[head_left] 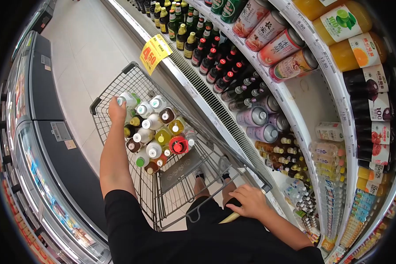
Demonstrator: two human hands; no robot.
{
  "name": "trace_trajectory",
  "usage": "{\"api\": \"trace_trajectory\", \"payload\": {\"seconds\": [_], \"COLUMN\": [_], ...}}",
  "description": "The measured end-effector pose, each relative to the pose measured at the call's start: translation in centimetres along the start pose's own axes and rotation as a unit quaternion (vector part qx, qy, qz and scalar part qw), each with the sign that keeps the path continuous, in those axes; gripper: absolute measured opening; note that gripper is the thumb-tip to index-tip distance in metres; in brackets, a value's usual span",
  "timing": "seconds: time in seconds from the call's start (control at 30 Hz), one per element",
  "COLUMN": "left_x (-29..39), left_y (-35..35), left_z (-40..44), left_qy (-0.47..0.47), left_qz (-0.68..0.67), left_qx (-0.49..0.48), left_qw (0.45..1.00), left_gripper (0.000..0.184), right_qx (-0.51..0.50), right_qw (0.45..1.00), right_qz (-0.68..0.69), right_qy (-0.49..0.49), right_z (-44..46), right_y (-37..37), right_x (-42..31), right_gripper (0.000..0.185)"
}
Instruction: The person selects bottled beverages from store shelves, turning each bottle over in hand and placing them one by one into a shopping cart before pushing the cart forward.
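Observation:
My left hand (117,111) is closed around a white-capped bottle (128,99) with some green on it, at the far left part of the shopping cart (114,86). Beside it, several bottles stand close together in the wire basket, with white, brown, yellow and green caps. Among them is a bottle with a red top (178,145). Near my body, my right hand (250,201) lies over the pale yellow cart handle (230,218), its fingers curled on it; their undersides are hidden.
A refrigerated shelf (207,105) runs along the right, holding dark beer bottles (211,59), cans (273,39) and juice bottles (361,48). A yellow price tag (155,53) juts from its edge toward the cart. Glass-topped freezers (53,185) line the left side of the tiled aisle (75,39).

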State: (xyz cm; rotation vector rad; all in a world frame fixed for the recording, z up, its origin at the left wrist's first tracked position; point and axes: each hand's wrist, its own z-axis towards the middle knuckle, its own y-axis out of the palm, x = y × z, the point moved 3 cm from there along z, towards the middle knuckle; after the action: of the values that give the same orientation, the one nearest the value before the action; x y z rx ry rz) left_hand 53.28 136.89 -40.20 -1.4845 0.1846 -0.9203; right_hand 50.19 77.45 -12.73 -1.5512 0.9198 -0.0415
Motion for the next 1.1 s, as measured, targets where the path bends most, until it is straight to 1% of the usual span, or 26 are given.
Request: {"api": "trace_trajectory", "payload": {"seconds": [0.07,0.2,0.3,0.4,0.47,0.5,0.57,0.6,0.67,0.7,0.77,0.8,0.87,0.9,0.93,1.0,1.1], "left_x": [-0.2,-0.8,-1.3,-1.5,-1.0,-1.3,-2.0,-2.1,-2.5,-2.6,-2.6,-2.7,-3.2,-1.9,-1.9,-1.6,3.5], "left_y": [1.0,2.6,3.8,4.5,4.4,4.9,6.1,6.5,7.6,7.5,7.2,6.9,5.9,3.7,3.1,0.4,-7.0], "left_z": [-0.2,-1.4,-1.8,-1.4,-1.2,-0.9,-0.3,0.0,0.2,0.2,0.4,0.6,0.3,0.0,-0.9,-3.0,-10.0], "left_qy": [-0.026,-0.035,-0.024,-0.046,-0.038,-0.039,-0.036,-0.037,-0.057,-0.055,-0.023,-0.021,-0.017,-0.014,-0.014,0.019,0.093], "left_qz": [-0.004,-0.001,0.012,-0.005,0.037,0.036,0.073,0.072,0.116,0.119,0.150,0.152,0.114,0.090,0.092,-0.031,-0.077], "left_qx": [-0.050,-0.071,-0.068,-0.093,-0.105,-0.105,-0.143,-0.142,-0.211,-0.214,-0.249,-0.247,-0.250,-0.248,-0.246,-0.110,-0.064], "left_qw": [0.998,0.997,0.997,0.995,0.993,0.993,0.986,0.987,0.969,0.968,0.957,0.957,0.961,0.964,0.965,0.993,0.991], "left_gripper": [0.041,0.041,0.041,0.041,0.042,0.042,0.043,0.043,0.060,0.060,0.080,0.080,0.091,0.085,0.085,0.079,0.070], "right_qx": [-0.006,-0.002,-0.002,0.005,0.009,0.005,0.000,0.002,0.003,0.011,0.020,0.023,0.027,0.021,0.016,0.025,0.043], "right_qw": [1.000,1.000,1.000,1.000,1.000,1.000,1.000,1.000,1.000,1.000,1.000,1.000,1.000,1.000,1.000,1.000,0.999], "right_qz": [0.000,-0.001,-0.006,-0.007,-0.006,-0.007,-0.008,-0.008,-0.005,-0.005,-0.005,-0.005,-0.005,-0.003,-0.001,-0.005,-0.010], "right_qy": [0.003,-0.006,-0.006,-0.006,-0.005,-0.002,-0.001,-0.001,0.001,-0.001,-0.005,-0.007,-0.010,-0.007,-0.006,-0.009,-0.018], "right_z": [0.3,0.7,0.9,1.1,1.1,1.1,1.3,1.4,1.4,1.4,1.4,1.4,1.4,1.3,1.3,1.1,0.9], "right_y": [0.1,0.1,-0.1,-0.1,-0.1,-0.1,-0.2,-0.2,-0.2,-0.1,-0.1,-0.2,-0.2,-0.2,-0.2,0.0,0.1], "right_x": [0.0,0.0,-0.2,-0.2,-0.3,-0.4,-0.4,-0.5,-0.4,-0.4,-0.4,-0.4,-0.5,-0.5,-0.5,-0.6,-0.7], "right_gripper": [0.037,0.040,0.041,0.041,0.041,0.042,0.042,0.042,0.042,0.042,0.042,0.042,0.042,0.041,0.039,0.036,0.031]}}
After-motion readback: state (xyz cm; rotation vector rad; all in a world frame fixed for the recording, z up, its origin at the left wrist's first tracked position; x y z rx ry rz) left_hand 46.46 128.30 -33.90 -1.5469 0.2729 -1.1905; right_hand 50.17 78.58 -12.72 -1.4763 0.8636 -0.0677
